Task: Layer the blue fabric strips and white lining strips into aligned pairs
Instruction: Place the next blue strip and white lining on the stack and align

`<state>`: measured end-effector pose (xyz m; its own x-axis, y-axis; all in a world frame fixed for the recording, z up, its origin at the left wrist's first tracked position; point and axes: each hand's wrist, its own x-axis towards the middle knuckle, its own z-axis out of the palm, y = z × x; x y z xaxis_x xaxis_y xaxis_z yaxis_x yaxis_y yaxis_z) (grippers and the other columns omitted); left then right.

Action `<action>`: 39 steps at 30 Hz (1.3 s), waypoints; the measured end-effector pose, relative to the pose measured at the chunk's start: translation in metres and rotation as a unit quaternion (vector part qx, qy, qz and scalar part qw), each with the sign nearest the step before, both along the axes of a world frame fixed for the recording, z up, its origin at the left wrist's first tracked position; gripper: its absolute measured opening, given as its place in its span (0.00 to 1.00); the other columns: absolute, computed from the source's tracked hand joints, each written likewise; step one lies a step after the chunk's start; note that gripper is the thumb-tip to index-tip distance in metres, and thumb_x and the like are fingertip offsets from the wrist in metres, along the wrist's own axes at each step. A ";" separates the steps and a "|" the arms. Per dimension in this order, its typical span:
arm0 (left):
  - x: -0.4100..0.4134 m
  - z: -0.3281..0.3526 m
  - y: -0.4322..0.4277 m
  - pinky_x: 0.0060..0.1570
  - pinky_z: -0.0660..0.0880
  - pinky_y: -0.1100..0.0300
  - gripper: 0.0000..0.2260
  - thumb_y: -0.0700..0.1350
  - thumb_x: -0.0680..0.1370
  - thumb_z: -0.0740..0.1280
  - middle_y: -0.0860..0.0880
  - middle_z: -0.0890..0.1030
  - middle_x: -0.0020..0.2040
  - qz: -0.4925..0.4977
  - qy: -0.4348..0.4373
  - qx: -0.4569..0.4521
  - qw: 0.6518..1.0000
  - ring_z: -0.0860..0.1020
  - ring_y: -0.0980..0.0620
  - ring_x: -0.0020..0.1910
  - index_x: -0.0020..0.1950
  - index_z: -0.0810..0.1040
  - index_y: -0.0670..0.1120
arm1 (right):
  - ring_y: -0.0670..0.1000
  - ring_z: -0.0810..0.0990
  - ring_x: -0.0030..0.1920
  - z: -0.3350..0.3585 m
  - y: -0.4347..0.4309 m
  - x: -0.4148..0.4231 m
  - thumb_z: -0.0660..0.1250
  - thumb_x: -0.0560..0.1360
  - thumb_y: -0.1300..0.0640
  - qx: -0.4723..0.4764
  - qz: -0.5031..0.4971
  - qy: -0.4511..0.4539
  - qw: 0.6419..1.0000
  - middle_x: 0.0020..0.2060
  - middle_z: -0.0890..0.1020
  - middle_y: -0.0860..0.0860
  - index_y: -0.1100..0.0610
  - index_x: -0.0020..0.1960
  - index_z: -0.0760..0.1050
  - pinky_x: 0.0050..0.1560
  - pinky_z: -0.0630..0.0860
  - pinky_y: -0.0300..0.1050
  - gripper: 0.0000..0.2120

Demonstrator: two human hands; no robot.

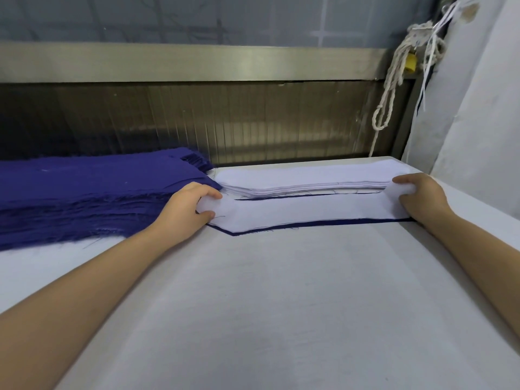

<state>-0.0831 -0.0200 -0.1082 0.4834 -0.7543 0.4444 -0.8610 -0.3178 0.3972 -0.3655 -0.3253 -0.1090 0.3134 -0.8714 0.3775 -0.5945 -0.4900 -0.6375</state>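
A white lining strip (pixel 306 211) lies on top of a blue fabric strip (pixel 318 223), whose edge shows along the near side and the far side. My left hand (pixel 188 205) pinches the lining's left end between thumb and fingers. My right hand (pixel 419 197) grips its right end, fingers curled over the cloth. Behind them sits a stack of white lining strips (pixel 304 177). A thick pile of blue fabric strips (pixel 92 190) with frayed edges fills the far left.
The white padded table (pixel 267 299) stretches toward me. A metal rail and ribbed panel (pixel 225 122) run along the far edge. A white knotted rope (pixel 391 88) hangs at the back right beside a pale wall (pixel 478 108).
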 end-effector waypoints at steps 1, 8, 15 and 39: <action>0.001 0.000 0.000 0.45 0.62 0.70 0.16 0.37 0.72 0.71 0.55 0.71 0.52 -0.003 -0.001 -0.002 1.000 0.68 0.58 0.47 0.59 0.77 0.46 | 0.60 0.72 0.63 0.000 0.000 0.000 0.56 0.73 0.73 0.001 0.001 0.001 1.000 0.63 0.74 0.59 0.63 0.62 0.75 0.61 0.64 0.40 0.20; 0.001 0.000 0.000 0.43 0.65 0.77 0.18 0.33 0.70 0.72 0.52 0.71 0.56 -0.027 -0.004 -0.013 1.000 0.68 0.57 0.50 0.57 0.79 0.46 | 0.61 0.71 0.63 -0.001 -0.002 0.000 0.58 0.73 0.73 0.002 0.005 0.025 1.000 0.64 0.74 0.60 0.63 0.61 0.76 0.65 0.65 0.45 0.20; -0.005 0.002 0.002 0.56 0.56 0.68 0.17 0.32 0.72 0.69 0.52 0.69 0.62 -0.071 -0.070 0.018 0.995 0.58 0.56 0.56 0.58 0.80 0.47 | 0.62 0.68 0.65 0.000 -0.004 -0.001 0.60 0.70 0.74 -0.042 0.012 0.068 0.997 0.65 0.72 0.61 0.63 0.58 0.79 0.67 0.63 0.49 0.20; -0.005 0.002 0.002 0.50 0.66 0.70 0.09 0.37 0.77 0.65 0.48 0.79 0.52 -0.094 -0.060 0.065 0.992 0.75 0.51 0.52 0.56 0.81 0.42 | 0.61 0.75 0.55 0.002 0.008 0.004 0.57 0.79 0.58 -0.025 -0.004 0.220 0.975 0.56 0.79 0.57 0.55 0.58 0.78 0.55 0.68 0.51 0.13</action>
